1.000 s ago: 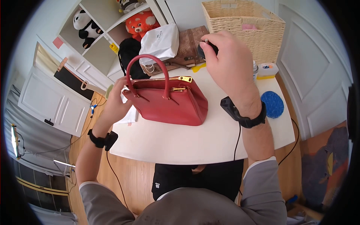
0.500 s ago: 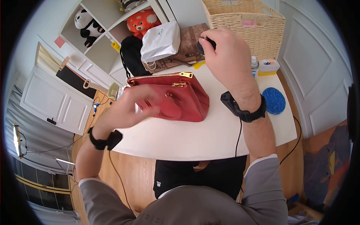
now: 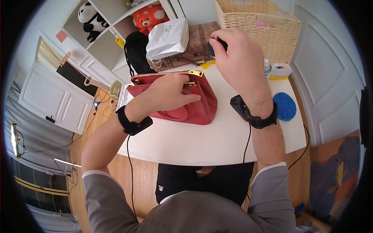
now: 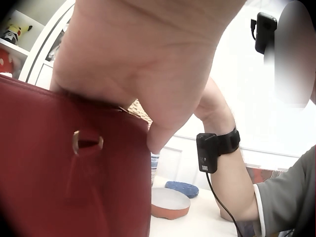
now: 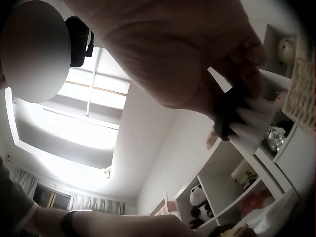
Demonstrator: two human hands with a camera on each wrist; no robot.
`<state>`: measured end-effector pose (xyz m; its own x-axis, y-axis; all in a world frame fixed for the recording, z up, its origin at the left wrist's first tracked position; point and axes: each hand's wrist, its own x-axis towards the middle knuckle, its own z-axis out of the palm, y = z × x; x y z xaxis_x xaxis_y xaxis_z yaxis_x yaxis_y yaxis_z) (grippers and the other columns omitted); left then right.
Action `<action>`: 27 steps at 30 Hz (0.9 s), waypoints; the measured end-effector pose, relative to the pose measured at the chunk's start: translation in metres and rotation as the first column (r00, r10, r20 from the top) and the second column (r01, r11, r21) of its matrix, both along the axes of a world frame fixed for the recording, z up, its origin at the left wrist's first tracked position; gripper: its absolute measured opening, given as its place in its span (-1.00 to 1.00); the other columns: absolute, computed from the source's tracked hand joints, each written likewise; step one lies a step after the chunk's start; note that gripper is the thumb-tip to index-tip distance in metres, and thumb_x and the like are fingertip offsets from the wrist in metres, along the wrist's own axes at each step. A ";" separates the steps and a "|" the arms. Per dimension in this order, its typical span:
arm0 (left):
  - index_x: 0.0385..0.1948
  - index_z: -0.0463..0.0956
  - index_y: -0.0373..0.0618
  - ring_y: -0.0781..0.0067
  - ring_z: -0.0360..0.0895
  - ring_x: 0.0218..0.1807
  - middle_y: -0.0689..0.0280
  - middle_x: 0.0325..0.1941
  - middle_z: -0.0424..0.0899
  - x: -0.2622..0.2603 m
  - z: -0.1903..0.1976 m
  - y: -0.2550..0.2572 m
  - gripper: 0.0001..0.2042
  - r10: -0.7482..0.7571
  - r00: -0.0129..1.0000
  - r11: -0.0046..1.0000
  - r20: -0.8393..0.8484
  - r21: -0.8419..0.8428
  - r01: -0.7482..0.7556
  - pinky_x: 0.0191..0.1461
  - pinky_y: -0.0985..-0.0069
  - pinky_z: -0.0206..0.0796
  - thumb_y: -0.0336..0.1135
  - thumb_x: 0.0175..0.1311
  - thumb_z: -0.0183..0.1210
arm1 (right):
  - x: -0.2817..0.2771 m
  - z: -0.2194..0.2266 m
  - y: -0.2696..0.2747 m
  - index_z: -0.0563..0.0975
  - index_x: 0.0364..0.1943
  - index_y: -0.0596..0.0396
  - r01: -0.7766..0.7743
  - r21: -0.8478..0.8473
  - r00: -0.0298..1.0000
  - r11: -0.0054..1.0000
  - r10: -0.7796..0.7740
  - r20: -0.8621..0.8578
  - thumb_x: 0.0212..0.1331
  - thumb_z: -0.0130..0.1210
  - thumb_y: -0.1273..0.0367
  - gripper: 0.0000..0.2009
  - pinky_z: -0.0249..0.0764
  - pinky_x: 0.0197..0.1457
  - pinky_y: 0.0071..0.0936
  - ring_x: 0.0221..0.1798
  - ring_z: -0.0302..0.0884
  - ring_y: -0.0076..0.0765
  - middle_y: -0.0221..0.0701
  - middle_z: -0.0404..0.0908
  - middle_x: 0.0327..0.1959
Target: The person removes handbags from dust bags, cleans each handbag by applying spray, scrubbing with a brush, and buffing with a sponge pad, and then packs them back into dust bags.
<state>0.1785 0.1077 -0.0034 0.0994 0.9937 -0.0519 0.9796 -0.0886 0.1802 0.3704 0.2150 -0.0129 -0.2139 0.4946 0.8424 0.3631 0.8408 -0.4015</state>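
A red handbag [image 3: 202, 112] stands upright on the white table, its front handle [image 3: 175, 113] folded down against the front panel. Over the bag's front rim reaches my left hand [image 3: 167, 91], fingers hidden inside the opening and thumb outside on the front, gripping the edge. Gold zip pulls [image 3: 196, 73] show at the bag's right end. Raised to the right, behind the bag, my right hand [image 3: 241, 54] holds a small brush [image 5: 231, 113] by its black body. White bristles [image 5: 254, 126] fan out from it in the right wrist view.
Behind the bag lie a white cloth pouch [image 3: 167, 39], a black bag [image 3: 139, 54] and a brown patterned case [image 3: 202, 37]. A wicker basket [image 3: 268, 42] stands at the back right. Nearer are a spray can [image 3: 267, 69], a yellow-bottomed tub [image 3: 280, 71] and a blue round pad [image 3: 284, 106].
My left hand let go of the handle, which dropped forward onto the bag's front, then moved right to the front rim. My right hand stays raised with the brush.
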 end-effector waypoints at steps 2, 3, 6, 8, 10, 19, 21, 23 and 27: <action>-0.25 0.68 -0.29 -0.06 0.73 -0.18 -0.03 -0.32 0.75 -0.016 -0.011 -0.001 -0.54 -0.046 0.998 0.998 0.045 0.038 0.044 -0.05 0.17 0.55 0.05 0.25 0.43 | -0.004 0.000 -0.001 0.73 -0.23 0.10 -0.003 0.009 1.000 1.000 0.003 0.001 0.30 0.27 0.36 -0.88 0.60 -0.11 -0.13 -0.21 0.68 0.04 -0.22 0.71 -0.26; -0.24 0.67 -0.29 -0.06 0.72 -0.17 -0.03 -0.31 0.74 -0.023 -0.015 -0.002 -0.60 -0.098 0.991 0.992 0.087 0.083 0.091 -0.06 0.18 0.53 -0.05 0.24 0.47 | -0.006 0.000 -0.002 0.73 -0.30 0.08 -0.001 0.022 1.000 1.000 0.001 0.001 0.28 0.25 0.35 -0.88 0.61 -0.10 -0.10 -0.20 0.68 0.05 -0.21 0.68 -0.30; -0.21 0.60 -0.37 0.21 0.60 -0.27 0.06 -0.33 0.68 -0.026 -0.012 -0.008 -0.68 -0.103 0.988 0.990 0.113 0.108 0.090 -0.12 0.33 0.48 -0.30 0.25 0.50 | -0.013 -0.004 -0.003 0.73 -0.29 0.11 0.012 0.132 0.999 0.991 -0.006 -0.050 0.28 0.25 0.38 -0.89 0.59 -0.08 -0.07 -0.19 0.67 0.07 -0.19 0.68 -0.31; -0.19 0.60 -0.37 0.30 0.57 -0.26 0.09 -0.31 0.66 -0.038 -0.016 -0.008 -0.69 -0.098 0.977 0.981 0.190 0.183 0.063 -0.12 0.37 0.47 -0.32 0.27 0.50 | -0.016 -0.004 -0.005 0.74 -0.24 0.13 -0.114 0.059 0.988 0.992 0.120 -0.100 0.28 0.26 0.40 -0.88 0.59 -0.12 -0.12 -0.23 0.67 0.02 -0.19 0.70 -0.30; -0.10 0.60 -0.37 0.58 0.51 -0.19 0.27 -0.22 0.67 -0.053 -0.016 -0.010 -0.70 -0.124 0.967 0.969 0.222 0.237 0.070 -0.07 0.46 0.48 -0.36 0.32 0.47 | -0.022 -0.005 -0.008 0.75 -0.20 0.16 -0.252 -0.007 0.955 0.968 0.248 -0.161 0.28 0.27 0.42 -0.87 0.58 -0.15 -0.18 -0.27 0.67 -0.02 -0.18 0.71 -0.28; 0.06 0.65 -0.31 0.71 0.57 -0.10 0.38 -0.15 0.75 -0.124 0.011 -0.029 -0.71 0.102 0.775 0.931 0.623 0.216 -0.296 0.02 0.56 0.52 -0.32 0.44 0.39 | -0.062 -0.032 -0.022 0.74 -0.02 0.25 -0.732 -0.158 0.681 0.663 0.700 -0.215 0.24 0.31 0.54 -0.77 0.60 -0.15 -0.38 -0.25 0.74 -0.15 -0.13 0.77 -0.17; 0.11 0.61 -0.34 0.67 0.61 -0.10 0.38 -0.09 0.76 -0.140 0.008 -0.031 -0.67 -0.090 0.662 0.900 0.744 0.346 -0.267 0.05 0.54 0.56 -0.29 0.47 0.36 | -0.058 -0.031 -0.021 0.72 0.09 0.24 -0.723 -0.208 0.689 0.659 0.710 -0.146 0.34 0.25 0.58 -0.74 0.54 -0.12 -0.59 -0.20 0.64 -0.54 -0.29 0.74 -0.09; 0.16 0.58 -0.35 0.62 0.65 -0.07 0.36 -0.03 0.76 -0.157 0.009 -0.034 -0.63 -0.111 0.652 0.897 0.750 0.358 -0.258 0.07 0.52 0.58 -0.26 0.50 0.34 | -0.053 -0.027 -0.020 0.74 -0.02 0.27 -0.721 -0.344 0.675 0.602 0.722 -0.151 0.24 0.29 0.53 -0.76 0.62 -0.11 -0.34 -0.22 0.74 -0.09 -0.10 0.77 -0.19; 0.17 0.58 -0.35 0.57 0.68 -0.05 0.29 0.00 0.77 -0.174 0.008 -0.039 -0.60 -0.128 0.613 0.887 0.779 0.366 -0.281 0.07 0.50 0.60 -0.22 0.51 0.34 | -0.032 -0.012 -0.017 0.74 -0.03 0.26 -0.646 -0.395 0.714 0.653 0.700 -0.011 0.26 0.26 0.52 -0.77 0.63 -0.07 -0.27 -0.20 0.74 -0.01 -0.07 0.76 -0.21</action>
<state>0.0049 0.0691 0.0049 -0.1796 0.8918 0.4152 0.4928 -0.2837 0.8226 0.3385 0.1977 -0.0251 -0.6992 0.4171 0.5806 -0.1753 0.6873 -0.7049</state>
